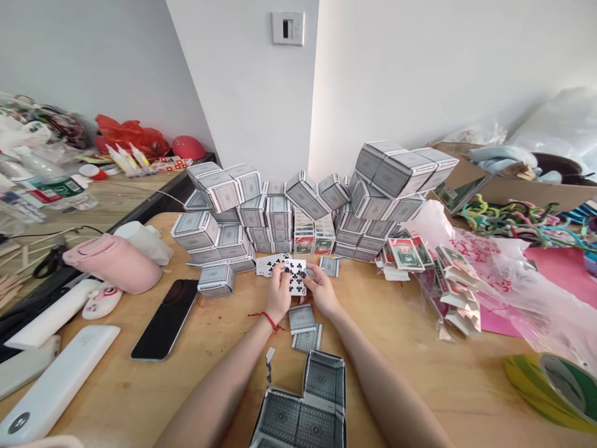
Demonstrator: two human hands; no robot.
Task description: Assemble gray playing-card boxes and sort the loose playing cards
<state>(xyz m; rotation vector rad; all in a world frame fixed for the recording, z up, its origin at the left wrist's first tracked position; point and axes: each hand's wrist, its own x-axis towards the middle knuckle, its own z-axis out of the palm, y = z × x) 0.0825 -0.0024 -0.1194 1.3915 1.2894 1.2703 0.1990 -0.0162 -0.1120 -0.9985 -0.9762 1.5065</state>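
My left hand (278,294) and my right hand (321,292) meet over the middle of the wooden table (196,361). Together they hold a fan of playing cards (284,271), face up, with a black clubs card in front. Both hands have fingers pinched on the cards. Two face-down cards (304,328) lie on the table just below my hands. An opened, flattened card box (308,407) sits near the front edge between my forearms. One more face-down card (330,266) lies just right of the fan.
A wall of stacked grey card boxes (308,205) fills the back of the table. A black phone (166,318), a pink bottle (114,262) and white devices (56,379) lie left. Loose card packs (410,254), a plastic bag (504,280) and a tape roll (557,387) lie right.
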